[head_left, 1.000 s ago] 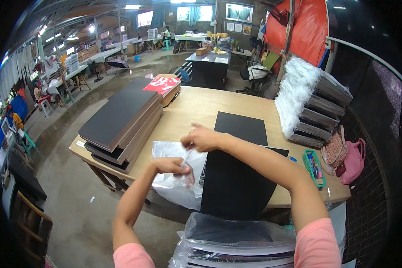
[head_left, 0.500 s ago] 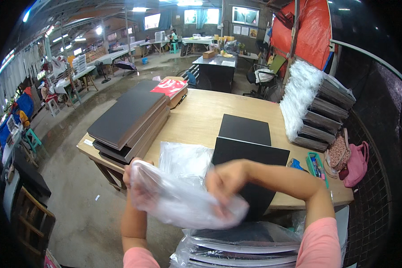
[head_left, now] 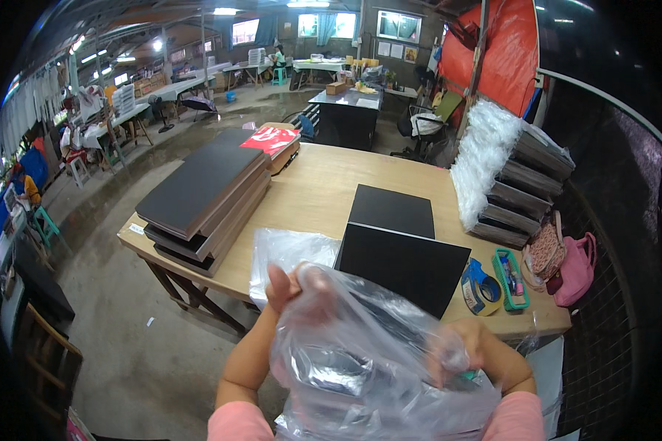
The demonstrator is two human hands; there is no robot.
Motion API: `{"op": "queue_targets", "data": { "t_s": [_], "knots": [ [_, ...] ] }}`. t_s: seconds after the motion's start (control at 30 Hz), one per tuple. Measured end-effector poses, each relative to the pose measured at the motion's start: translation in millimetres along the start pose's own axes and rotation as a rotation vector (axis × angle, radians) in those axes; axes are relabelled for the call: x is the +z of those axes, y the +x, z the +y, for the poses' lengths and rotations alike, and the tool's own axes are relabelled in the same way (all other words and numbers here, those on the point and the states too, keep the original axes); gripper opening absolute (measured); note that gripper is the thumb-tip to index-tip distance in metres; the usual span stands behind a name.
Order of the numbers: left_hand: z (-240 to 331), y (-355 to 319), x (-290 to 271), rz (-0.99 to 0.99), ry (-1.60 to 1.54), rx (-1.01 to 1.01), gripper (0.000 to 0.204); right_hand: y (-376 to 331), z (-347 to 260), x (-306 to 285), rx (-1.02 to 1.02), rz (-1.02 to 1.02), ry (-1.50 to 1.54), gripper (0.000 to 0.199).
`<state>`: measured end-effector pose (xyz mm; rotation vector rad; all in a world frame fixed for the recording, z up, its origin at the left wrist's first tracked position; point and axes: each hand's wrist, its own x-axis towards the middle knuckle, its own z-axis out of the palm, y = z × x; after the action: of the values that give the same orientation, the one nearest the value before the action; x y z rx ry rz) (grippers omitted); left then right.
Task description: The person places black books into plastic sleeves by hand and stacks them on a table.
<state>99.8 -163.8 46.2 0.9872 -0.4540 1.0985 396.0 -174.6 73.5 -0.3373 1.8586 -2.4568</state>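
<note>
the clear plastic film (head_left: 375, 382) is held bunched between two hands at the near side of the counter (head_left: 360, 165), its bottom cut off by the lower edge of the view. taking the film as the centre of a dial, the left hand (head_left: 298, 288) sits between ten and eleven o'clock, clamped on the upper edge, thumb raised, some of its fingers veiled by the plastic. the right hand (head_left: 450, 353), at three o'clock, is blurred behind folds, so i cannot tell whether its fingers are together or apart. dark shapes show through the film, too clouded to make out. toward twelve o'clock, the near black panel (head_left: 404, 264) loses its lower part behind the plastic and itself hides some of the far black panel (head_left: 393, 209). at eleven, the flat plastic sheets (head_left: 294, 246) are partly covered by the left hand.

half a second ago the film was a narrower band, higher and further toward nine; now it spreads wide and low. at two o'clock the blue tape dispenser (head_left: 478, 285), partly behind the right forearm then, shows whole beside the green basket (head_left: 518, 303).
</note>
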Motion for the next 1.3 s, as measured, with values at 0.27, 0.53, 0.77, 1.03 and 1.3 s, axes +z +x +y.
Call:
{"op": "queue_targets", "data": {
  "t_s": [0.27, 0.53, 0.77, 1.03, 1.3],
  "knots": [
    [6.1, 10.9, 29.3, -0.054, 0.339, -0.455, 0.061, -42.9, 11.6, 19.4, -0.224, 0.603, -0.132, 0.023],
    [7.0, 15.2, -0.7, -0.320, -0.163, -0.391, 0.051, -19.4, 59.1, 4.9, -0.011, 0.843, 0.501, 0.029],
    [3.4, 7.2, -38.1, 0.239, -0.111, -0.171, 0.046, -22.2, 24.8, 12.1, -0.223, 0.723, -0.295, 0.035],
    [35.2, -7.7, -43.1, 0.008, 0.374, -0.823, 0.042, -33.1, 18.3, 6.8, -0.342, 1.066, 0.025, 0.031],
    [24.8, -25.6, -65.0, 0.216, 0.251, -0.694, 0.051, -46.7, 31.9, -6.1, -0.544, 0.905, -0.017, 0.068]
  ]
}}
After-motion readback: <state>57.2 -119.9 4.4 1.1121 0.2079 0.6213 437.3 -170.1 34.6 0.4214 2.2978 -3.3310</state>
